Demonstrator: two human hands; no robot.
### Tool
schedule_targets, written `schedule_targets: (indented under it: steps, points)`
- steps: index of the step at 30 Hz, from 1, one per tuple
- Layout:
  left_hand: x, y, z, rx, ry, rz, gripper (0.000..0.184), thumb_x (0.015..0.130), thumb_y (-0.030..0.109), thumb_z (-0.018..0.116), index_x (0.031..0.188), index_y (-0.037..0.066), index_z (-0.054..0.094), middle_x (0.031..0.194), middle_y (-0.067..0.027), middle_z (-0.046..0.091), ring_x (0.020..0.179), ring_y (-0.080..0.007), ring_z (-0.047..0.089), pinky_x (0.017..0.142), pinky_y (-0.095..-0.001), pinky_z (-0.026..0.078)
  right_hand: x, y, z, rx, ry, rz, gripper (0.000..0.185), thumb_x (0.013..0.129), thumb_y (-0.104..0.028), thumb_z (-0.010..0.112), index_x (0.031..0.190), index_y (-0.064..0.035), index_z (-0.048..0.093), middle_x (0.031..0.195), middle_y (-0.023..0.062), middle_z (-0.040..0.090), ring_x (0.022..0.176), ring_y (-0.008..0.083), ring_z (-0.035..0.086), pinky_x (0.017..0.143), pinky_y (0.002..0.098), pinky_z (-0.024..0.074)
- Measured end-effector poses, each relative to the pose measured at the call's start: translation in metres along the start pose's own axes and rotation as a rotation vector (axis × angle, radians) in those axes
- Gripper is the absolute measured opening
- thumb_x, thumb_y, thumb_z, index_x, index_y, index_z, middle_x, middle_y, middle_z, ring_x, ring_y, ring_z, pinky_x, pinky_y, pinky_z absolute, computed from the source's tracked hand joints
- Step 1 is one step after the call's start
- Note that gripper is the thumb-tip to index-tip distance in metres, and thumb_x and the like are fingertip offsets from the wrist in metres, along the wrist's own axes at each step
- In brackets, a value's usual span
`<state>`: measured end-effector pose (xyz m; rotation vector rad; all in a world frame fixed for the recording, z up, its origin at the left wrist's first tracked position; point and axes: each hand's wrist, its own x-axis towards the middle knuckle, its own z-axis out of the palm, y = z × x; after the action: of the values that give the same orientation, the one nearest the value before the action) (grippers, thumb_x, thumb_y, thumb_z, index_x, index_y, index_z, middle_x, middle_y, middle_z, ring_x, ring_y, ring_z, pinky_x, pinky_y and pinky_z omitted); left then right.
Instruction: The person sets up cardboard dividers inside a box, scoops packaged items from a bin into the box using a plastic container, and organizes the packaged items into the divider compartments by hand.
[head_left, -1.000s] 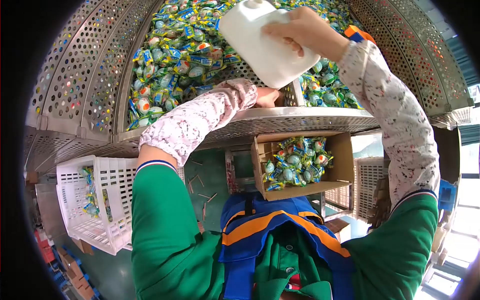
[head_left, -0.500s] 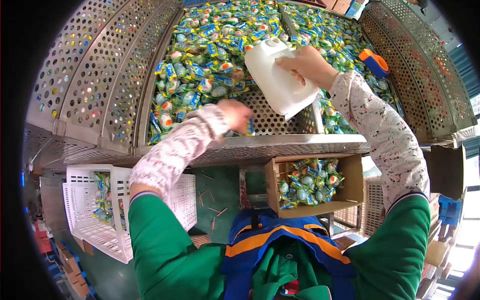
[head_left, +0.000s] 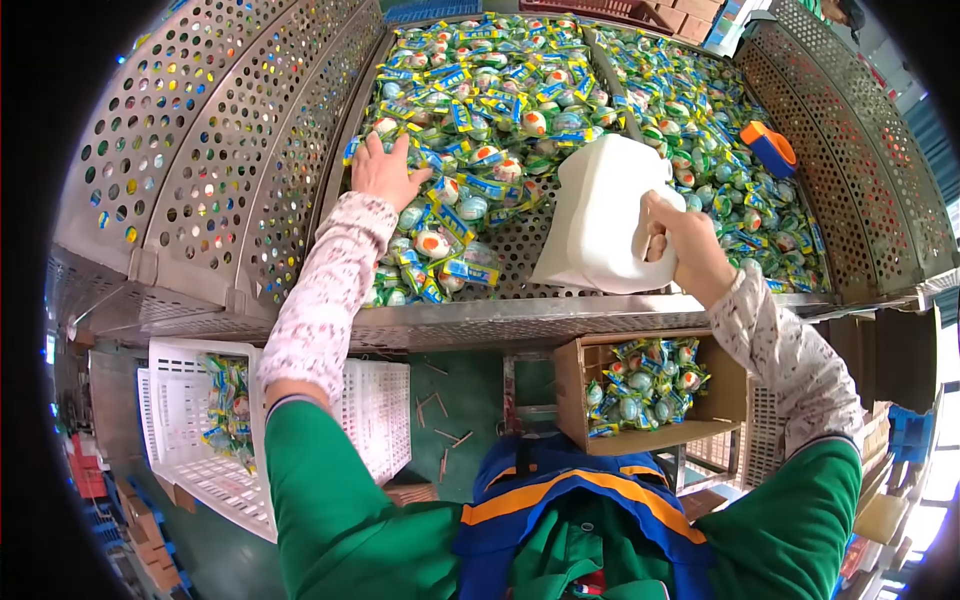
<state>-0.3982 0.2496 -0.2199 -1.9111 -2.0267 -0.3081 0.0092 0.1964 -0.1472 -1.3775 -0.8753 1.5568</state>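
Observation:
My right hand (head_left: 688,240) is wrapped round the handle of a white plastic jug (head_left: 598,215), which is tilted low over the perforated metal bed (head_left: 508,232), its lower edge at the holes. The jug's inside is hidden. My left hand (head_left: 387,173) rests on the wrapped candies (head_left: 490,85) at the left of the bed, fingers spread and palm down. These candies are small round pieces in clear, green, blue and yellow wrappers, spread thickly over both sides of a metal divider (head_left: 612,75). A looser group lies between my left hand and the jug.
Perforated metal walls (head_left: 205,140) flank the bed. An orange and blue tape dispenser (head_left: 769,149) lies on the candies at right. Below the front edge are a cardboard box (head_left: 572,385) of candies and a white plastic crate (head_left: 375,415). Sticks litter the green floor (head_left: 460,375).
My left hand has moved up and left from the front edge onto the candies. The jug has turned and come down to the right, and candies now cover part of the formerly bare metal.

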Motion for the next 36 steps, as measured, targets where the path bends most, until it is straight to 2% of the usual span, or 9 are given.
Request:
schedule_targets:
  steps: [3, 6, 13, 16, 25, 31, 33, 34, 36]
  points:
    - [0.038, 0.001, 0.003, 0.235, -0.137, -0.025, 0.089, 0.083, 0.068, 0.061, 0.154, 0.025, 0.03, 0.14, -0.0259, 0.049, 0.131, -0.0394, 0.045, 0.105, -0.0593, 0.035, 0.007, 0.027, 0.014, 0.073, 0.097, -0.031, 0.025, 0.094, -0.021, 0.068, 0.084, -0.0004, 0.058, 0.065, 0.0028, 0.055, 0.045, 0.0125, 0.048, 0.041, 0.0292, 0.0406]
    - [0.07, -0.005, -0.019, -0.036, -0.568, -0.071, 0.1, 0.075, 0.081, 0.055, 0.156, 0.032, 0.023, 0.142, -0.0218, 0.052, 0.125, -0.0391, 0.054, 0.105, -0.0607, 0.036, 0.034, 0.058, 0.019, 0.118, 0.084, 0.049, 0.021, 0.097, -0.022, 0.064, 0.086, -0.005, 0.057, 0.068, -0.0002, 0.051, 0.05, 0.0098, 0.046, 0.047, 0.0276, 0.043]
    - [0.083, -0.037, 0.004, -0.278, -0.671, 0.026, 0.107, 0.073, 0.08, 0.06, 0.156, 0.021, 0.027, 0.149, -0.0205, 0.045, 0.136, -0.0374, 0.045, 0.114, -0.0439, 0.034, 0.057, 0.058, 0.007, 0.045, -0.339, 0.214, 0.022, 0.099, -0.025, 0.062, 0.088, -0.0063, 0.057, 0.073, -0.0003, 0.052, 0.053, 0.0071, 0.044, 0.047, 0.0227, 0.0408]
    - [0.065, -0.027, -0.002, -0.469, -0.727, -0.067, 0.1, 0.075, 0.079, 0.059, 0.151, 0.018, 0.037, 0.145, -0.0211, 0.049, 0.135, -0.0377, 0.047, 0.113, -0.0426, 0.035, 0.055, 0.063, 0.032, 0.051, -0.259, 0.175, 0.025, 0.096, -0.024, 0.065, 0.084, -0.0047, 0.057, 0.069, 0.0006, 0.051, 0.053, 0.0079, 0.045, 0.046, 0.0232, 0.0402]
    - [0.097, -0.032, 0.068, -0.659, -0.77, -0.004, 0.098, 0.082, 0.058, 0.066, 0.156, 0.01, 0.023, 0.153, -0.0202, 0.039, 0.137, -0.0332, 0.043, 0.108, -0.0405, 0.039, 0.101, 0.092, 0.029, 0.056, -0.214, 0.137, 0.031, 0.095, -0.03, 0.067, 0.084, -0.0009, 0.062, 0.073, 0.0032, 0.054, 0.058, 0.0114, 0.047, 0.049, 0.0323, 0.0397]
    - [0.03, 0.005, 0.022, -0.82, -0.629, 0.045, 0.102, 0.082, 0.05, 0.074, 0.156, 0.009, 0.017, 0.148, -0.0207, 0.042, 0.126, -0.031, 0.053, 0.101, -0.0415, 0.046, 0.092, 0.087, 0.028, -0.202, 0.013, 0.041, 0.058, 0.082, -0.026, 0.07, 0.122, 0.0102, 0.048, 0.102, 0.0171, 0.06, 0.086, 0.0298, 0.063, 0.08, 0.0388, 0.0514]
    - [0.008, 0.018, 0.006, -0.841, -0.725, 0.015, 0.104, 0.082, 0.05, 0.073, 0.156, 0.008, 0.013, 0.142, -0.022, 0.051, 0.12, -0.0326, 0.059, 0.101, -0.0401, 0.046, 0.084, 0.09, 0.031, -0.974, 0.194, -0.593, 0.065, 0.077, -0.02, 0.068, 0.13, 0.0096, 0.044, 0.129, 0.0273, 0.049, 0.111, 0.0424, 0.055, 0.096, 0.0476, 0.0469]
    - [-0.003, 0.026, -0.002, -0.8, -0.742, 0.016, 0.106, 0.081, 0.052, 0.072, 0.156, 0.008, 0.012, 0.137, -0.0227, 0.055, 0.117, -0.0343, 0.06, 0.101, -0.04, 0.045, 0.077, 0.082, 0.026, -1.002, 0.029, -0.455, 0.069, 0.076, -0.015, 0.064, 0.138, 0.0044, 0.039, 0.143, 0.0272, 0.036, 0.126, 0.0489, 0.041, 0.105, 0.0542, 0.0393]
    - [-0.021, 0.043, -0.009, -0.675, -0.736, 0.065, 0.11, 0.081, 0.061, 0.067, 0.157, 0.009, 0.007, 0.129, -0.0256, 0.06, 0.115, -0.0407, 0.061, 0.102, -0.0415, 0.045, 0.078, 0.079, 0.022, -1.139, -0.007, -0.517, 0.07, 0.076, -0.014, 0.063, 0.139, 0.0025, 0.037, 0.144, 0.0252, 0.036, 0.126, 0.048, 0.04, 0.105, 0.0557, 0.0382]
